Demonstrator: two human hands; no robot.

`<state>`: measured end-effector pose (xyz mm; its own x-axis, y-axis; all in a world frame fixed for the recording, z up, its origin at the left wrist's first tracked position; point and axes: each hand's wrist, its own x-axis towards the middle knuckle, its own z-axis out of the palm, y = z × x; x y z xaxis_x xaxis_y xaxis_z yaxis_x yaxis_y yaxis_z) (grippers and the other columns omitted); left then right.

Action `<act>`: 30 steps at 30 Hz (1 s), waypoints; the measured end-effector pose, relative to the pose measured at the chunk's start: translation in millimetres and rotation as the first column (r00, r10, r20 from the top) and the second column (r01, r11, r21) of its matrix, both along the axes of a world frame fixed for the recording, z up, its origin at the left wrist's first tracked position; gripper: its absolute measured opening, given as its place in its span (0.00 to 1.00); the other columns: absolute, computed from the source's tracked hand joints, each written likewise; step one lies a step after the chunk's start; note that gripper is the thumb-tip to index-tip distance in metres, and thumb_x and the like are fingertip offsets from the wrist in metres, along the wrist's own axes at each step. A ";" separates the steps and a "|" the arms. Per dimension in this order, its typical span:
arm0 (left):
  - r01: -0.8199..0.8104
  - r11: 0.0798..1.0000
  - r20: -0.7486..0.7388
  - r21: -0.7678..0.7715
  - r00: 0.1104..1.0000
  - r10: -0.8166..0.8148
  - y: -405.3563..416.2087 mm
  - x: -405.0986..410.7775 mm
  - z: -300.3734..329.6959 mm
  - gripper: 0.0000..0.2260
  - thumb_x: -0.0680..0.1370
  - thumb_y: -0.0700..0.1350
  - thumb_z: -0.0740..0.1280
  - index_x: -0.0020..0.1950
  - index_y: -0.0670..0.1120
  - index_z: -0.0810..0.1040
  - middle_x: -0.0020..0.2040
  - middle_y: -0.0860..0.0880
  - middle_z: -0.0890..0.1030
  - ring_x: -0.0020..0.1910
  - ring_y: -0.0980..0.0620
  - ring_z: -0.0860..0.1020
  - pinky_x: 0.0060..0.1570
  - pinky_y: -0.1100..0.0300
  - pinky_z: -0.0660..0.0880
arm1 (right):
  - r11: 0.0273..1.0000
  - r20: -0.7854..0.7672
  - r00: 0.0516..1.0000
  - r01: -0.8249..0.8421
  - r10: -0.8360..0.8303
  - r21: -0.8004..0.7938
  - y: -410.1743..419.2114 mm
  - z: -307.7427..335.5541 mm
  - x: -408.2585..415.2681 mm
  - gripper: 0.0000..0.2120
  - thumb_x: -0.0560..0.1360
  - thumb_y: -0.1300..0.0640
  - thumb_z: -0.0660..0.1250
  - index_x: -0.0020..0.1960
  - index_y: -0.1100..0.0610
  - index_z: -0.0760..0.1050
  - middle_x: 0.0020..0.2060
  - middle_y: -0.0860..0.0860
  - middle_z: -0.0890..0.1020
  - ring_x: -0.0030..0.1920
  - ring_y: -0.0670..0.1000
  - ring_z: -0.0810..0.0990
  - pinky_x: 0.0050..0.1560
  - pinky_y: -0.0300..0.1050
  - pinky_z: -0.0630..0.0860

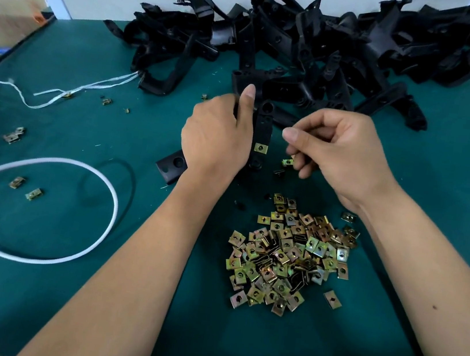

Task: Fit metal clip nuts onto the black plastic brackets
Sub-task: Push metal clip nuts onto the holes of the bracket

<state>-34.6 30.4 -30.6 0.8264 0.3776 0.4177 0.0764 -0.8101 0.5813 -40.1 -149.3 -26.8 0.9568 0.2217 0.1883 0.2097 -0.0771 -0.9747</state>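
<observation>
The left hand grips a black plastic bracket by its left edge, thumb stretched up along it, fingers curled round behind. One metal clip nut already sits on the bracket's lower part. The right hand, just beside the bracket, pinches a second clip nut low in its curled fingers, apart from the bracket.

No bin or tray holds anything: the loose clip nuts lie in a heap directly on the green worktop, between the two forearms. The unfitted brackets form a tangled pile at the far side, against the white wall. Another bracket piece lies under the left wrist. Stray nuts are scattered at the left, among a looped white cord and a thin white string.

The worktop's near edge runs just below the heap; open green surface lies at the near left and to the right of the right forearm.
</observation>
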 end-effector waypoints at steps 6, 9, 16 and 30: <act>0.010 1.000 0.014 -0.003 1.000 -0.010 -2.5 -0.9 -1.6 0.26 0.85 0.62 0.53 0.31 0.49 0.62 0.30 0.52 0.70 0.29 0.51 0.67 0.28 0.55 0.56 | 0.993 -0.040 0.999 0.008 -0.004 0.114 3.5 -2.1 -0.2 0.04 0.76 0.66 0.73 0.51 0.63 0.84 0.38 0.58 0.86 0.35 0.51 0.84 0.35 0.39 0.80; 0.009 1.000 0.004 -0.001 1.000 -0.009 -2.4 -0.4 -2.0 0.26 0.85 0.62 0.52 0.32 0.49 0.63 0.31 0.51 0.70 0.29 0.50 0.68 0.29 0.54 0.57 | 0.993 -0.029 1.000 0.011 -0.008 0.121 1.5 -0.7 -0.1 0.07 0.76 0.69 0.73 0.53 0.63 0.84 0.40 0.59 0.86 0.37 0.53 0.86 0.38 0.40 0.82; 0.006 1.000 0.011 0.005 1.000 -0.006 -4.6 -0.7 -2.9 0.26 0.84 0.62 0.53 0.32 0.49 0.64 0.31 0.52 0.71 0.29 0.52 0.68 0.28 0.56 0.56 | 0.996 0.010 0.999 0.041 -0.042 0.079 8.0 -2.5 -2.2 0.04 0.78 0.66 0.71 0.51 0.60 0.84 0.37 0.56 0.86 0.34 0.53 0.85 0.35 0.42 0.82; 0.011 0.999 0.018 0.033 1.000 -0.011 -9.3 -3.5 -2.7 0.25 0.84 0.62 0.53 0.32 0.49 0.63 0.30 0.54 0.69 0.28 0.55 0.66 0.28 0.57 0.56 | 0.996 -0.105 0.994 0.031 -0.021 0.088 9.2 -3.1 -2.7 0.06 0.81 0.61 0.69 0.48 0.63 0.82 0.33 0.53 0.83 0.31 0.50 0.81 0.29 0.38 0.76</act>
